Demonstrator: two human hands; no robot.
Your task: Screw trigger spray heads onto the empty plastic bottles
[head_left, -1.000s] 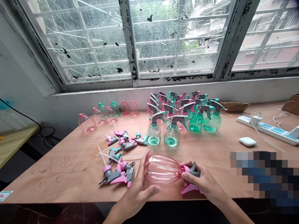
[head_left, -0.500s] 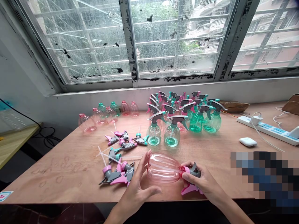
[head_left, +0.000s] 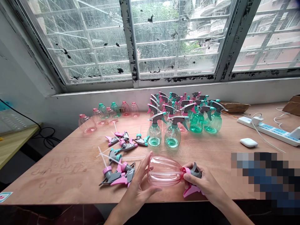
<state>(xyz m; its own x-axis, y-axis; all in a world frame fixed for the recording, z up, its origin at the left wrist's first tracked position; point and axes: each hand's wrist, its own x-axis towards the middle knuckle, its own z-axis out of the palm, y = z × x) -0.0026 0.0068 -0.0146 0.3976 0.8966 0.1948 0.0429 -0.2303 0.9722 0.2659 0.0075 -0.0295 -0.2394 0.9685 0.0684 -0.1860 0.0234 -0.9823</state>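
A clear pink spray bottle (head_left: 165, 172) lies on its side in the air above the table's near part, its neck to the right. My right hand (head_left: 202, 181) is closed around the neck and the grey-and-pink trigger head (head_left: 195, 172); the pink trigger hangs downward. At the bottle's base, my left hand (head_left: 138, 184) cups loosely, thumb and fingers apart; whether it touches the base is hard to tell. Just left of this hand lie several loose trigger heads (head_left: 112, 176) with thin white tubes.
Several assembled spray bottles (head_left: 172, 136), green and pink, stand behind my hands. Headless bottles (head_left: 87, 123) are along the back left. On the right are a white power strip (head_left: 269, 129), a white case (head_left: 248, 142) and a pixelated patch. The table's front edge runs below my wrists.
The bottle has dipped slightly toward me within my left hand's curve. My right hand keeps its hold, and its trigger has shifted slightly down and right. My left hand is nearly unmoved.
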